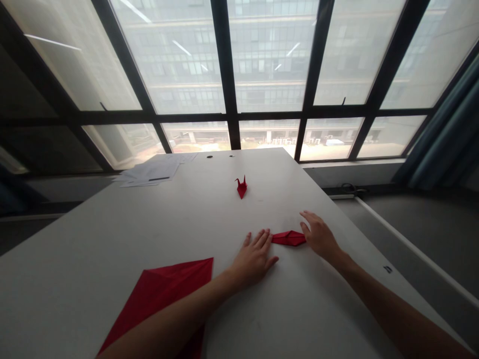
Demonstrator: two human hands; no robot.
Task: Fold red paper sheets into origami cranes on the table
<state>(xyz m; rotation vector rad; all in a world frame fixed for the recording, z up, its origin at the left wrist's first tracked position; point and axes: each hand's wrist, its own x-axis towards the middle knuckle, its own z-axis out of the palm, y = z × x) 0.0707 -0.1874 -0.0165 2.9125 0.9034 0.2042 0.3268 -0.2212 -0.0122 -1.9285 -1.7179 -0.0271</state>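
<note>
A long, narrow piece of folded red paper (290,238) lies on the white table between my hands. My left hand (256,257) rests flat with fingers spread, its fingertips at the paper's left end. At the opposite end is my right hand (316,233), thumb and fingers apart, its lower edge touching or covering the paper's right tip. Farther back stands a small red origami crane (241,188). A large creased sheet of red paper (168,286) lies at the near left, partly hidden under my left forearm.
Loose white papers (149,170) with a dark pen-like item (159,178) lie at the table's far left. Two small dark spots are near the back edge. The table's right edge (359,237) runs close beside my right arm. Tall windows and a blue curtain (443,117) stand beyond.
</note>
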